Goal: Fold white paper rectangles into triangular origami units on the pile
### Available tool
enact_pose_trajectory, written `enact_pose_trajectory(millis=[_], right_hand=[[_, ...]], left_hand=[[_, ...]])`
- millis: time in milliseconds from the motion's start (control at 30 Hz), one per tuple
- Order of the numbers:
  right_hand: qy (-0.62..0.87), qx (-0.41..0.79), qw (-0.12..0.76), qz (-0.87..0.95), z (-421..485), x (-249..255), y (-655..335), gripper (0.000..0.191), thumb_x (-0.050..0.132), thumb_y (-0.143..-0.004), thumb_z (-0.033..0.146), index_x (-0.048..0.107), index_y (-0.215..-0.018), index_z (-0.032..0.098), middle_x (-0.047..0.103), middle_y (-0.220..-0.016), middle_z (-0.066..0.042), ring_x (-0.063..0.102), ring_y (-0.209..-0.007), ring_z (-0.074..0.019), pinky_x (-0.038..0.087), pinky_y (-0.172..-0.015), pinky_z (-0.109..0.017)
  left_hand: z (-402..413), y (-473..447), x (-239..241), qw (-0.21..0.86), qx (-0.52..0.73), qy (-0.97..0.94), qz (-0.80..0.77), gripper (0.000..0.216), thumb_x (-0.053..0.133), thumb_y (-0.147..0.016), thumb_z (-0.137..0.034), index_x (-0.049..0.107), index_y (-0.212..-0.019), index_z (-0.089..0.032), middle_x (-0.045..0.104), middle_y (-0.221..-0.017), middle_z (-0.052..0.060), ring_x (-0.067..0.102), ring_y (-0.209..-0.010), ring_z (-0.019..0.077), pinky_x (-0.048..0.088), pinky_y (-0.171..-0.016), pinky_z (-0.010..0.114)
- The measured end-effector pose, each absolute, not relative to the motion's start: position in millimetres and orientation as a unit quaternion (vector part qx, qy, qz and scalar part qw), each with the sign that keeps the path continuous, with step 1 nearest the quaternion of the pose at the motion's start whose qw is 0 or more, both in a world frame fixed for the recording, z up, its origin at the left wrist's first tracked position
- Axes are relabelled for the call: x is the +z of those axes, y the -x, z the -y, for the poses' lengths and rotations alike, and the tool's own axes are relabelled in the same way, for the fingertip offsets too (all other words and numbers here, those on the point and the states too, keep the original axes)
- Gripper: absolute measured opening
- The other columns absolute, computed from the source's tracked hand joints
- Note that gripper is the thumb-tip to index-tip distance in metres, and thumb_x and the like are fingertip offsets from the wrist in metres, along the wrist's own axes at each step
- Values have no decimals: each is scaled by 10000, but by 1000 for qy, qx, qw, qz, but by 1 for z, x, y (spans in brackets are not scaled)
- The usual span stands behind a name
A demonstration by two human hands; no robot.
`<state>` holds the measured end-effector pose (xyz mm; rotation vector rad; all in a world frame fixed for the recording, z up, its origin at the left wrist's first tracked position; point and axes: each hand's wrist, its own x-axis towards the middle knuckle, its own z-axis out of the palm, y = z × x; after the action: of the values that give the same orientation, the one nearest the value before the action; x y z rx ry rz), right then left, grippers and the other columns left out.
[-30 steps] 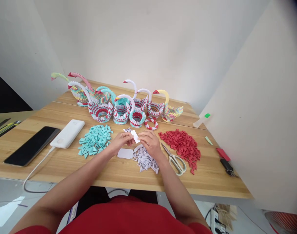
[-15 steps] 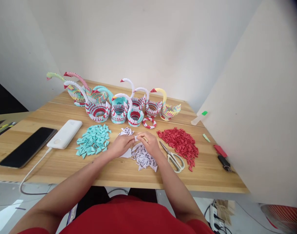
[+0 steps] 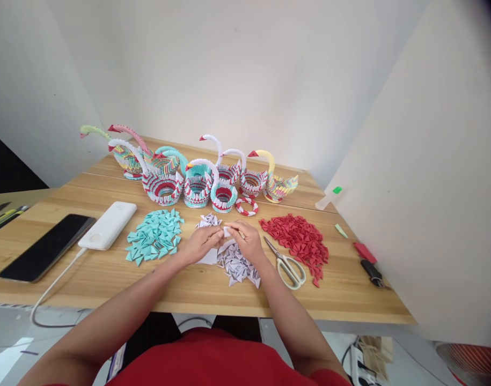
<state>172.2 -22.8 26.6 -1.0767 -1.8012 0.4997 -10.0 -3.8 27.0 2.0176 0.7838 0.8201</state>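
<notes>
The left hand [image 3: 205, 242] and the right hand [image 3: 248, 239] are both gripping a small white paper piece [image 3: 226, 231] by the fingertips, holding it above the wood-grained surface [image 3: 237, 303], between its near and far edges. Fingers are covering much of it, leaving its direction and long axis unclear. Sharp-cornered, folded white triangles [image 3: 239, 265] are lying heaped toward the near edge

Swans [image 3: 151, 187] stand toward table's [image 3: 213, 297] back edge; phone [image 3: 46, 247] near front-left corner, power bank [image 3: 107, 228] beside it; scissors [image 3: 283, 258] between 2 paper piles [image 3: 299, 241].
</notes>
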Motion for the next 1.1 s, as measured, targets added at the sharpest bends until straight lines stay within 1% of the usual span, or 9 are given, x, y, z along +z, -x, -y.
enact_pose_trajectory(millis=[67, 167, 300, 533, 833, 967, 1100], right_hand=[[439, 208, 480, 731, 24, 27, -171, 205, 529, -891, 280, 699, -989, 223, 699, -921, -53, 634, -850, -180, 486, -793, -302], [440, 216, 487, 723, 24, 26, -170, 195, 537, -886, 278, 703, -975, 225, 707, -925, -52, 642, -853, -181, 490, -795, -299], [442, 222, 491, 717, 24, 24, -169, 188, 552, -876, 285, 706, -963, 222, 712, -916, -49, 644, -851, -183, 493, -796, -301], [444, 232, 494, 711, 24, 25, -170, 178, 563, -871, 291, 708, -951, 225, 708, -906, -40, 647, -839, -177, 495, -790, -298], [435, 231, 494, 716, 25, 25, -169, 162, 570, -865, 284, 706, -916, 211, 702, -862, -37, 642, -800, -169, 497, -748, -288], [432, 207, 469, 742, 26, 30, -171, 138, 570, -868, 266, 687, -907, 205, 689, -850, -39, 625, -791, -166, 479, -747, -285], [431, 171, 459, 758, 27, 33, -170, 129, 556, -874, 251, 651, -809, 193, 649, -763, -28, 588, -731, -155, 452, -699, -275]], left_hand=[[4, 8, 24, 394, 338, -791, -325, 316, 461, -895, -394, 582, -736, -148, 606, -708, 23, 526, -666, 147, 377, -636, 237], [2, 5, 19, 367, 357, -784, -351, 294, 562, -838, -410, 584, -708, -147, 599, -673, 14, 516, -648, 141, 375, -628, 231], [2, 4, 17, 357, 371, -781, -353, 290, 540, -856, -384, 613, -703, -148, 626, -680, 26, 532, -644, 142, 379, -630, 235], [4, 5, 24, 375, 375, -769, -357, 262, 547, -841, -339, 611, -677, -145, 641, -678, 33, 554, -644, 149, 383, -627, 239], [4, 6, 24, 377, 374, -769, -355, 299, 521, -856, -341, 579, -643, -141, 606, -627, 19, 524, -604, 131, 380, -615, 233], [1, 7, 21, 347, 368, -786, -355, 273, 529, -849, -316, 580, -645, -142, 588, -595, 4, 502, -570, 116, 364, -581, 221], [1, 5, 19, 304, 391, -791, -358, 239, 544, -833, -289, 600, -656, -138, 589, -599, 6, 499, -574, 115, 365, -581, 221]])
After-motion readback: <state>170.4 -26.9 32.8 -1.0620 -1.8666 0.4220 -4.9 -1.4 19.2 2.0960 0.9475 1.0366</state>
